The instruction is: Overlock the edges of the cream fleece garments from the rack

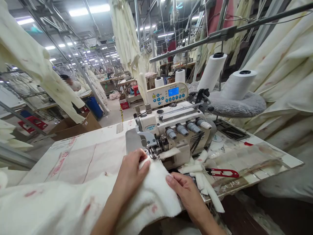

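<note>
A cream fleece fabric (156,186) with faint reddish marks spreads across the table front, one edge lying under the presser foot of a white overlock sewing machine (156,125). Close to the foot, my left hand (133,168) pinches the fabric between thumb and bent fingers. My right hand (182,187) grips the fabric's right edge, thumb on top and fingers curled beneath. A narrow trimmed strip (171,152) lies beside the needle area. The needle itself is too small to make out.
Red thread snips (223,173) lie right of several fabric offcuts (201,178). Large white thread cones (212,70) stand behind the machine on a grey fluffy cover (234,103). A cardboard box (73,125) stands past the table's left end. Cream garments (126,32) hang overhead; a person (69,83) sits far left.
</note>
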